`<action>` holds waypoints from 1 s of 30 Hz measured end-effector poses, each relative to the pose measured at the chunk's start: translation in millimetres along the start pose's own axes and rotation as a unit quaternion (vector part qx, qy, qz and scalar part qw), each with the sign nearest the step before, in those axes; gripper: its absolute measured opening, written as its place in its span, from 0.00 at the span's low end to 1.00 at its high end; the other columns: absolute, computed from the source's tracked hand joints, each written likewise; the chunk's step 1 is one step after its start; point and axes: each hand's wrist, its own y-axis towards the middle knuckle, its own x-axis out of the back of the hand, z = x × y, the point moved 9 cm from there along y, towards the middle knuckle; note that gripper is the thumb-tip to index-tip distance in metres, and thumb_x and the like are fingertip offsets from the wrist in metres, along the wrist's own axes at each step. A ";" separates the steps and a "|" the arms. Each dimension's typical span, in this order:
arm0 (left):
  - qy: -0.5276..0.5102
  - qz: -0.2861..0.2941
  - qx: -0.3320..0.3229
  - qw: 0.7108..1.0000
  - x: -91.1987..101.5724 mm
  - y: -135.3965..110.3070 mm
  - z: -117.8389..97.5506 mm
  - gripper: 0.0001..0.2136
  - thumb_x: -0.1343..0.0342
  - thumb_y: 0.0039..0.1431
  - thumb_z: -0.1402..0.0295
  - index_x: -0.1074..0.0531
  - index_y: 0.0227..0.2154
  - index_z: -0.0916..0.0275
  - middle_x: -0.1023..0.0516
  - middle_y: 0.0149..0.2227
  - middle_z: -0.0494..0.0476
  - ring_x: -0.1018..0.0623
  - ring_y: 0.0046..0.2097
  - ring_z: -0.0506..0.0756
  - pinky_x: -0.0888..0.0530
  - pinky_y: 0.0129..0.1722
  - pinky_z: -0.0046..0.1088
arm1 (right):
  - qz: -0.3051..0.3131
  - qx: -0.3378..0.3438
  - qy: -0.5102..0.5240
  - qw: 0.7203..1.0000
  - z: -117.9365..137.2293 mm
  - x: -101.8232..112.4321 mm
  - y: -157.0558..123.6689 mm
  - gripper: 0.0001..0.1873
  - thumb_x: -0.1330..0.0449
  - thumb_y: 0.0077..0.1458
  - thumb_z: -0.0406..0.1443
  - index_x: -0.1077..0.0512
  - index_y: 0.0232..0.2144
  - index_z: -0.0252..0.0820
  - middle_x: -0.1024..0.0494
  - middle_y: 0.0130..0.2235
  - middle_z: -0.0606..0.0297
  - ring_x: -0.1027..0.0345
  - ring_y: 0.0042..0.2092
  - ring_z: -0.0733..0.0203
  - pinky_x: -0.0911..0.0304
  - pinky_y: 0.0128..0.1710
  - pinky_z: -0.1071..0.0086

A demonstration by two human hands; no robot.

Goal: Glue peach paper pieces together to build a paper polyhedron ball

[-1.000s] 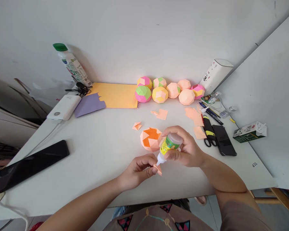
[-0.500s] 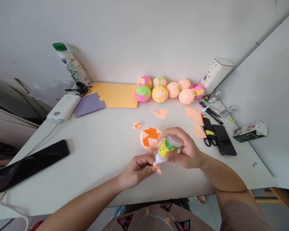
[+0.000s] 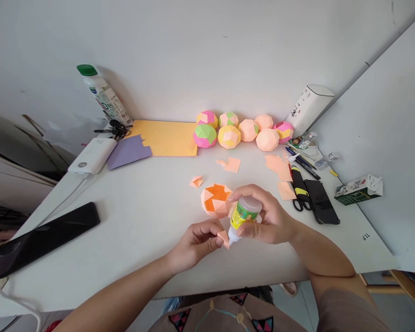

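folded paper (image 3: 223, 238) | pinched in left hand (image 3: 198, 245) | bottle nozzle (image 3: 233, 235) alongside

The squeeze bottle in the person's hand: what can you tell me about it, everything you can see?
The squeeze bottle looks like translucent plastic, with a yellow-and-green label and a whitish, tapering nozzle. The right hand grips its body, partly hiding the label. It is tipped nozzle-down, greyish base upward, its tip at the folded peach paper piece in the left hand. Actual contact is hard to tell.
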 end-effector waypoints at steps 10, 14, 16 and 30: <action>0.201 -0.088 -0.153 0.964 35.2 -13.3 -65.6 0.07 0.48 0.63 0.70 0.25 0.34 0.59 0.29 0.36 0.57 0.29 0.38 0.54 0.33 0.38 0.30 | -0.158 -0.026 0.053 0.986 -2.8 37.5 -3.2 0.16 0.36 0.54 0.41 0.34 0.44 0.48 0.32 0.28 0.69 0.39 0.27 0.66 0.43 0.23 0.73; 0.335 -0.137 -0.103 0.927 49.1 -12.3 -73.3 0.08 0.49 0.61 0.73 0.27 0.29 0.61 0.29 0.43 0.60 0.28 0.43 0.57 0.32 0.36 0.30 | -0.186 -0.017 0.019 0.982 -3.3 42.5 -2.9 0.15 0.36 0.54 0.41 0.34 0.43 0.47 0.32 0.29 0.69 0.39 0.27 0.66 0.42 0.24 0.73; 0.380 -0.121 -0.061 0.915 48.0 -7.5 -67.7 0.07 0.48 0.58 0.74 0.27 0.28 0.62 0.29 0.48 0.62 0.28 0.44 0.58 0.32 0.34 0.29 | -0.185 -0.013 0.007 0.983 -4.1 41.7 -2.9 0.15 0.36 0.54 0.40 0.34 0.43 0.47 0.31 0.30 0.68 0.36 0.30 0.64 0.39 0.27 0.71; 0.502 0.052 -0.034 0.863 21.5 2.3 -37.9 0.10 0.51 0.57 0.75 0.25 0.33 0.60 0.23 0.33 0.56 0.26 0.32 0.53 0.31 0.31 0.26 | -0.170 -0.021 -0.030 0.985 -10.5 37.6 -3.8 0.18 0.35 0.53 0.39 0.34 0.44 0.47 0.30 0.30 0.68 0.35 0.31 0.62 0.37 0.29 0.70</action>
